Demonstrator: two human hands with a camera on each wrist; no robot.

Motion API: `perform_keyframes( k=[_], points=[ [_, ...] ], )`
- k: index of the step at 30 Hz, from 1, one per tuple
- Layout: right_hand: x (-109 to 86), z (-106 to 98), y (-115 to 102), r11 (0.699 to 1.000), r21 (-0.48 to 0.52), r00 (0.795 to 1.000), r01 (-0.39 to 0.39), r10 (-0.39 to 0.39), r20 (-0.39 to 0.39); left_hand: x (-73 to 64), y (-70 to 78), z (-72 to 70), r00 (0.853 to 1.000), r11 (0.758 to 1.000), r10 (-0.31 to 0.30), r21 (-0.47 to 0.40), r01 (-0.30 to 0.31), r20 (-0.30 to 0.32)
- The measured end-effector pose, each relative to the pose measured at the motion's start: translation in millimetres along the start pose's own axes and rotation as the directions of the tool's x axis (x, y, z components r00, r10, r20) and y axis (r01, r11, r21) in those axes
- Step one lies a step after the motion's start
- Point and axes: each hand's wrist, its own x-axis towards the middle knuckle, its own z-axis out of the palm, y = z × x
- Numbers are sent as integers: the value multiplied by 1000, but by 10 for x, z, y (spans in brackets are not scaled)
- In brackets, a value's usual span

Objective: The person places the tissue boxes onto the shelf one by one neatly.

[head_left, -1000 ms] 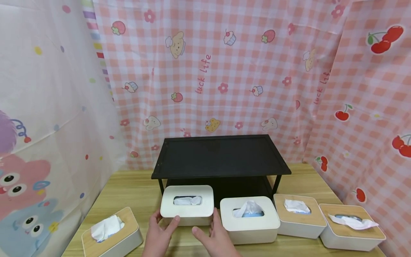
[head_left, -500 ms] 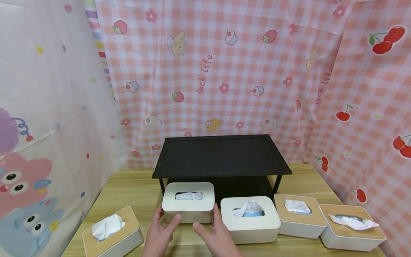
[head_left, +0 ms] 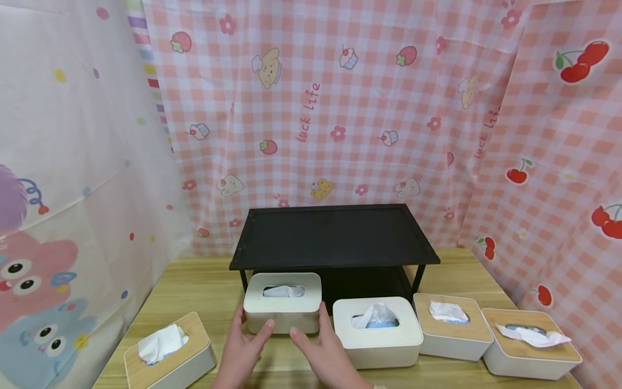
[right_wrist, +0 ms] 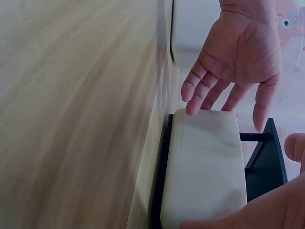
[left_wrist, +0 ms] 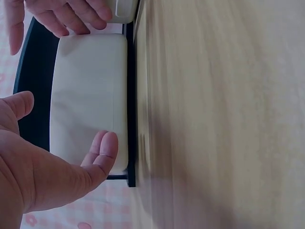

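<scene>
Between my two hands is an all-white tissue box (head_left: 283, 319), a tissue lying in its lid slot. It stands at the front left of the black two-tier rack (head_left: 335, 237), its base over the lower shelf's edge (left_wrist: 131, 95). My left hand (head_left: 244, 346) lies along the box's left end with fingers fairly straight and thumb toward the front. On the right end, the fingertips of my right hand (head_left: 324, 347) touch the side, thumb spread. In the right wrist view my left hand (right_wrist: 238, 55) shows its fingertips right at the box's end.
Right of my right hand stands another white tissue box (head_left: 376, 354), then two with wooden lids, one nearer (head_left: 452, 346) and one farther right (head_left: 529, 362). A further wooden-lidded box (head_left: 170, 359) sits angled at the left. Patterned curtains (head_left: 335, 108) enclose the wooden table (head_left: 184, 281).
The white tissue box has moved away from me, toward the rack, with both hands following at its ends. The other boxes stay where they were.
</scene>
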Motion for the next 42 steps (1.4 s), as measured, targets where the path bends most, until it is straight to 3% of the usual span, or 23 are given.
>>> perform_keyframes(
  k=[9, 21, 42],
  points=[
    [66, 37, -30, 1000, -9, 1000, 13, -13, -23, 41, 25, 2, 1000, 999, 15, -28, -16, -18],
    [165, 74, -33, 999, -1, 999, 38, -38, -37, 87, 72, -22, 1000, 1000, 3, 1, -3, -29],
    [283, 103, -61, 1000, -1, 996, 26, -26, -87, 181, 99, -10, 1000, 999, 13, -44, -13, -6]
  ],
)
